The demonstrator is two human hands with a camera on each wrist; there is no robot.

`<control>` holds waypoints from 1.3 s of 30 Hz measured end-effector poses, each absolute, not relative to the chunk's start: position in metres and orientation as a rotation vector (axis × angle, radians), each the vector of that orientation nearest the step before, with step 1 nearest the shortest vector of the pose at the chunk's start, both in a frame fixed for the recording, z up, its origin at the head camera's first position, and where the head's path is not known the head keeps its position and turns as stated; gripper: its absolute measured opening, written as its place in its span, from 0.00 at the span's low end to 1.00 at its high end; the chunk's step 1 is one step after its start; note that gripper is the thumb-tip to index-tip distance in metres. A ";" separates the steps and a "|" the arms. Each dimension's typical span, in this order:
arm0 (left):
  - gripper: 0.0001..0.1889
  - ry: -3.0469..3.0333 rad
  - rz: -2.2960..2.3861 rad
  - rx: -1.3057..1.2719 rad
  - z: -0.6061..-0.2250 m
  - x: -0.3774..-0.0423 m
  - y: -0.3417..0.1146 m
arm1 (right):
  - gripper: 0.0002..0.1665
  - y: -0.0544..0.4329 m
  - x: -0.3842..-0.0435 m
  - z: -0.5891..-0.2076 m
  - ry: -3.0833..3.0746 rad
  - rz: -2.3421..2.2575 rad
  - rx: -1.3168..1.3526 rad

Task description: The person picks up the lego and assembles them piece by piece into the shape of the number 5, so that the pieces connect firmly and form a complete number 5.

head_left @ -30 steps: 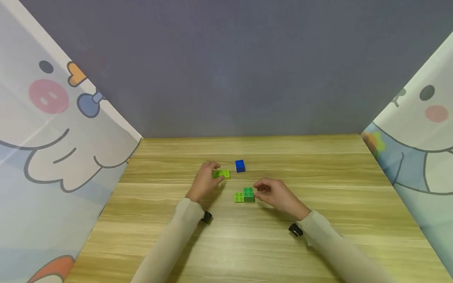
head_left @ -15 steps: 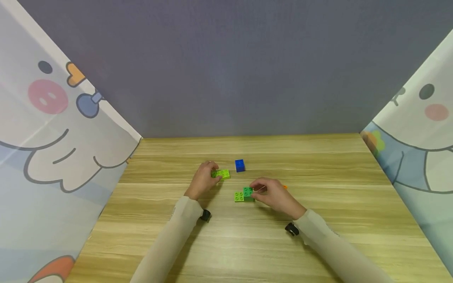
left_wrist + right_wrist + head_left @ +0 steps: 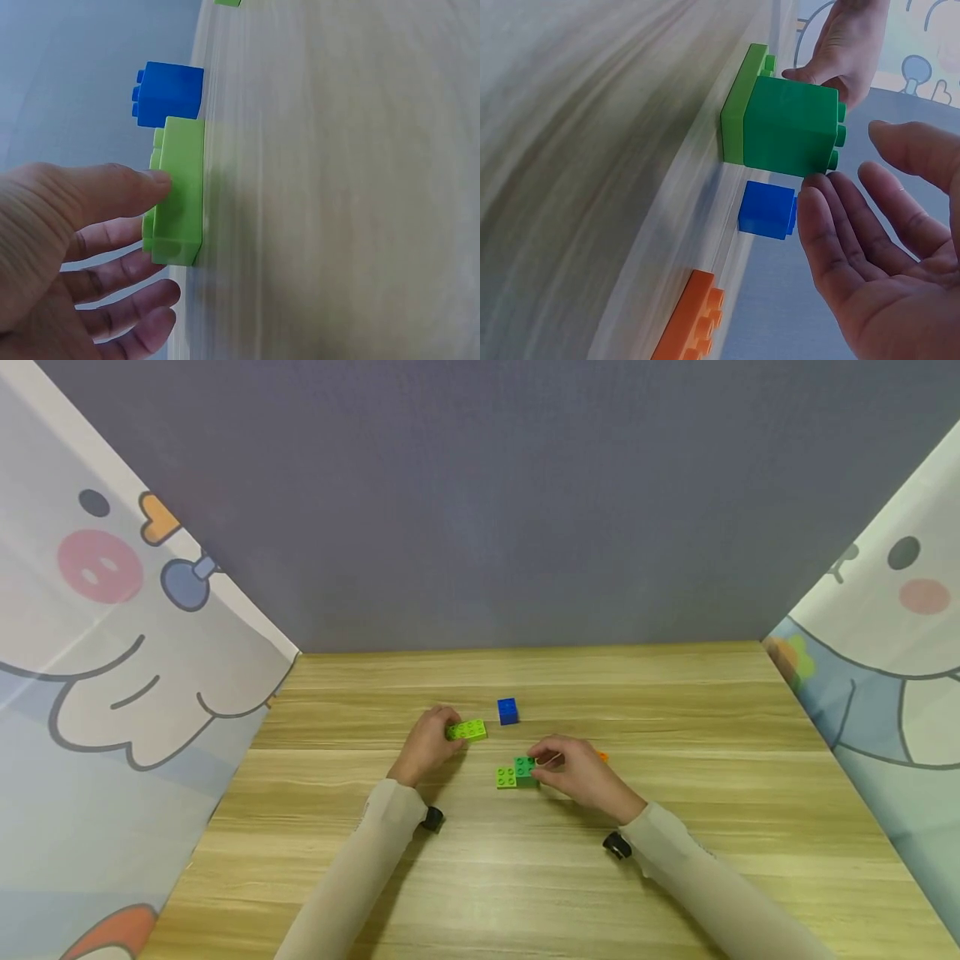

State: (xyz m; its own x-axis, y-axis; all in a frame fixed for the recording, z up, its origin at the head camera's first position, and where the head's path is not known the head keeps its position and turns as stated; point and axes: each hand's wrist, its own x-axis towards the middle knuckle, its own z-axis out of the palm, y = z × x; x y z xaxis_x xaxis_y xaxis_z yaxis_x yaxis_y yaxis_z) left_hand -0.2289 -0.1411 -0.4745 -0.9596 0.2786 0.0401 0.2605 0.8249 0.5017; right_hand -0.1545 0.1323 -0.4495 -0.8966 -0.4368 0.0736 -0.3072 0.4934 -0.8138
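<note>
In the head view my left hand is at the left end of a long lime-green toy building brick. The left wrist view shows the thumb on the side of this brick, with the forefinger running behind it; the other fingers hang loosely bent. My right hand is beside a dark green building brick, which sits on the right part of a flat lime-green brick. From the right wrist, its fingers reach close to the dark green brick's studded top, thumb apart, holding nothing.
A blue brick stands on the wooden table behind the others. An orange brick lies to the right, mostly hidden by my right hand in the head view. A grey panel rises at the table's back.
My right hand has shifted left, closer to the dark green brick, so the orange brick shows behind it. The left hand has slid slightly left along the lime-green brick, which stays in place.
</note>
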 end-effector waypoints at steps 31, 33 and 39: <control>0.17 2.934 0.905 0.396 -0.478 -0.225 -0.150 | 0.09 0.133 -0.156 -0.458 2.624 -1.375 -0.624; 0.17 2.929 0.920 0.401 -0.478 -0.225 -0.151 | 0.09 0.133 -0.156 -0.458 2.623 -1.375 -0.627; 0.16 2.930 0.972 0.421 -0.476 -0.223 -0.152 | 0.09 0.133 -0.156 -0.458 2.619 -1.381 -0.650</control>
